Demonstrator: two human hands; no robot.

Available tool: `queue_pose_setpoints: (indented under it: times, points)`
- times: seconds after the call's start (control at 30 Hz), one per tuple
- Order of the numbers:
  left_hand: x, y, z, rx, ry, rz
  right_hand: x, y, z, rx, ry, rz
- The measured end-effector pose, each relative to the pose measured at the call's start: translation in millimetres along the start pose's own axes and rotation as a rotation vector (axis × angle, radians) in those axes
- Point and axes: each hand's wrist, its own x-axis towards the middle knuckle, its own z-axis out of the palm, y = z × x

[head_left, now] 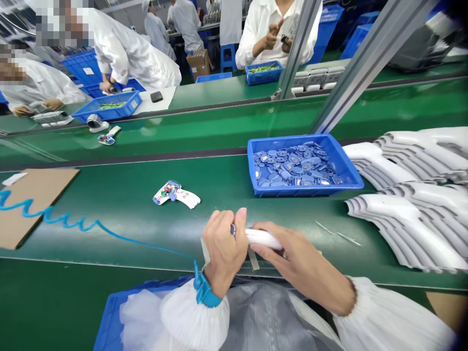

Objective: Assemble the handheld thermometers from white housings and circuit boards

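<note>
In front of my body, both hands hold a white plastic housing (263, 238) over the green work surface. My left hand (224, 241) is wrapped round its left end, thumb on top, and hides most of that end. A small dark blue part (233, 229) shows beside the thumb. My right hand (287, 243) grips the other end between thumb and fingers. Farther off to the left lies a gun-shaped white housing half (187, 196) with wires and a circuit board showing. A blue tray (307, 191) of small blue plastic parts (296, 163) stands beyond my right hand.
White housing shells (405, 214) are stacked at right. A blue coiled cord (127, 238) runs to my left wrist strap (206, 292). Cardboard (32, 204) lies at left. Metal posts (365, 58) rise behind the tray. Across the line, people in white coats handle parts.
</note>
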Motion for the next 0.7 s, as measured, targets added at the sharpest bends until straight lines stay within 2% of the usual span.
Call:
queue_pose_setpoints:
  times: [0.1,0.2,0.27,0.33,0.4,0.43,0.47,0.53,0.63,0.7]
  points:
    - [8,-4,7.5,-0.023,0.001,0.132,-5,-2,19,-0.005,0.031,0.005]
    - [17,-5,0.9,-0.083,-0.143,0.141,-10,-3,27,0.048,0.108,0.081]
    - [18,-5,-9.4,-0.175,-0.233,0.098,-8,-1,23,0.193,0.083,0.257]
    - [14,-6,-17.1,-0.318,-0.235,0.075,-3,4,16,0.477,-0.013,0.528]
    - [8,-9,-15.7,-0.458,-0.106,0.01,5,11,11,0.761,-0.15,0.743]
    - [6,-11,-11.0,-0.489,-0.026,-0.057,8,14,11,0.835,-0.203,0.779]
    - [6,-13,-4.0,-0.485,0.041,-0.134,11,16,13,0.839,-0.225,0.749]
    - [10,-16,12.9,-0.408,0.094,-0.25,15,18,21,0.625,-0.193,0.54]
    - [25,-20,33.7,-0.256,0.029,-0.283,16,13,37,0.079,-0.049,0.196]
    - [33,-19,39.6,-0.189,-0.001,-0.282,17,9,43,-0.194,0.012,0.115]
